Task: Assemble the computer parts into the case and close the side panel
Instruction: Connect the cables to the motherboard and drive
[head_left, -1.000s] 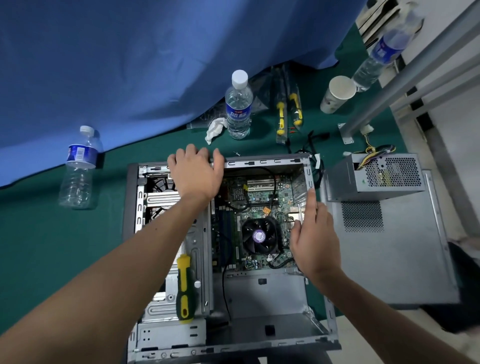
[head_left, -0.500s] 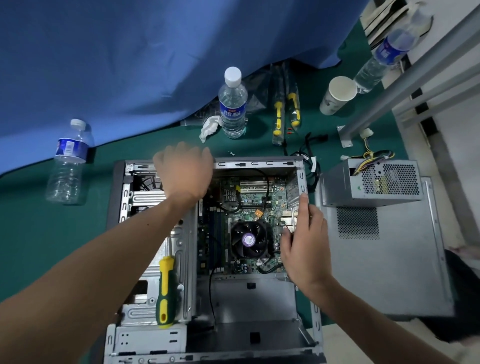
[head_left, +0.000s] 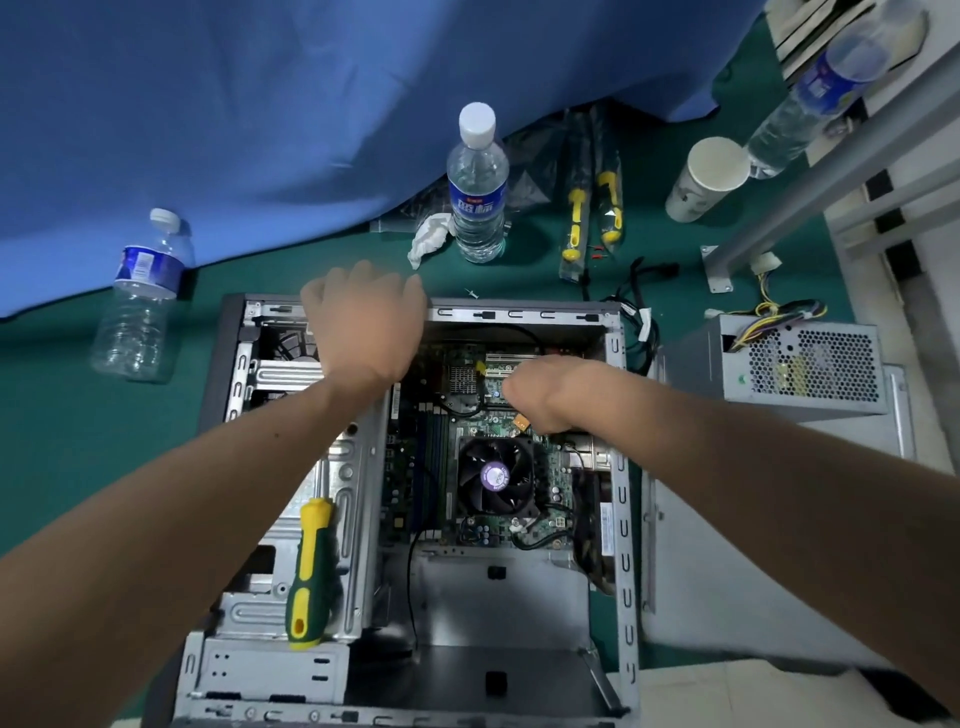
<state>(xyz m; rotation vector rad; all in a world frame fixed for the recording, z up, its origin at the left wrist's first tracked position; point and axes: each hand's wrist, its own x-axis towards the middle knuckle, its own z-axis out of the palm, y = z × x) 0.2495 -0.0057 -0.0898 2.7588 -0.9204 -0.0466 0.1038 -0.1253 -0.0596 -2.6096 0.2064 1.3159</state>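
The open computer case (head_left: 519, 314) lies on its side on the green mat, its motherboard and black CPU fan (head_left: 496, 475) showing. My left hand (head_left: 363, 327) lies on the far rim of the case with its fingers curled over the edge. My right hand (head_left: 550, 392) is inside the case above the motherboard, near the expansion slots; its fingers point down and are hidden and blurred. The grey power supply (head_left: 800, 364) with its coloured wires stands outside, right of the case, on the loose side panel (head_left: 727, 571).
A green and yellow screwdriver (head_left: 309, 571) lies on the drive cage at the left. Water bottles (head_left: 478, 192) (head_left: 137, 306) (head_left: 821, 88), a paper cup (head_left: 706, 176), packaged screwdrivers (head_left: 592, 213) and loose cables sit behind the case. A metal frame leg (head_left: 831, 171) crosses the upper right.
My right hand left the right wall of the case and moved up and left into the case, over the motherboard. My left hand stayed on the far rim.
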